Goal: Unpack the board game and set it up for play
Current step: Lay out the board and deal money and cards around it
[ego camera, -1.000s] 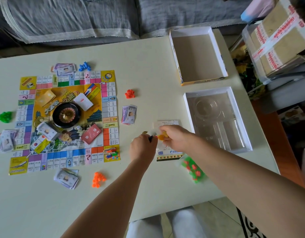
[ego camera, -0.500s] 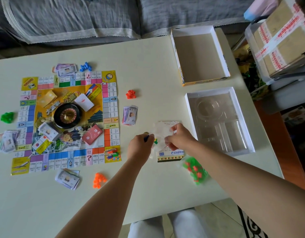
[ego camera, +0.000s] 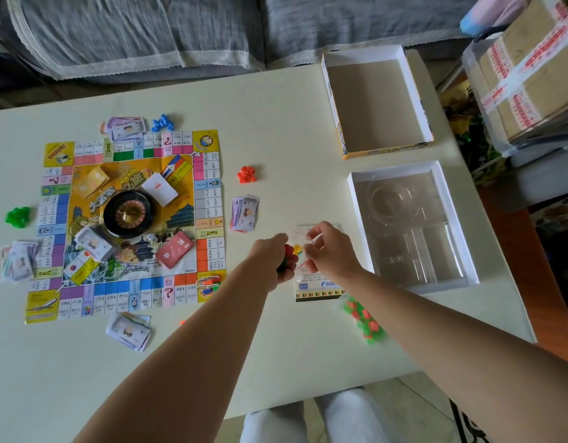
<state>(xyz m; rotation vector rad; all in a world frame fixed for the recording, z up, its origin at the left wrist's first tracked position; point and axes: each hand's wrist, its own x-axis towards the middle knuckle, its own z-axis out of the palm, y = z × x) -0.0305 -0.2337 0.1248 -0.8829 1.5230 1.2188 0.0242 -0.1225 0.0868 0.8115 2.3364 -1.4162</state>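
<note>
Since a moment ago the left hand point(ego camera: 273, 260) has closed round small coloured pieces point(ego camera: 287, 253) while the right hand point(ego camera: 327, 251) pinches their clear bag point(ego camera: 303, 239) open above the leaflet point(ego camera: 314, 287), near the table's point(ego camera: 276, 123) front edge, apparently to empty it.

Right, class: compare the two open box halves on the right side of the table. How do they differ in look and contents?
The far box half has a plain brown cardboard floor and nothing in it; the near box half holds a clear moulded plastic insert with a round recess and straight slots. The far box half shows a yellow printed outer wall; the near box half shows only white walls. Both are shallow rectangles with white rims, open side up, on the table.
</note>
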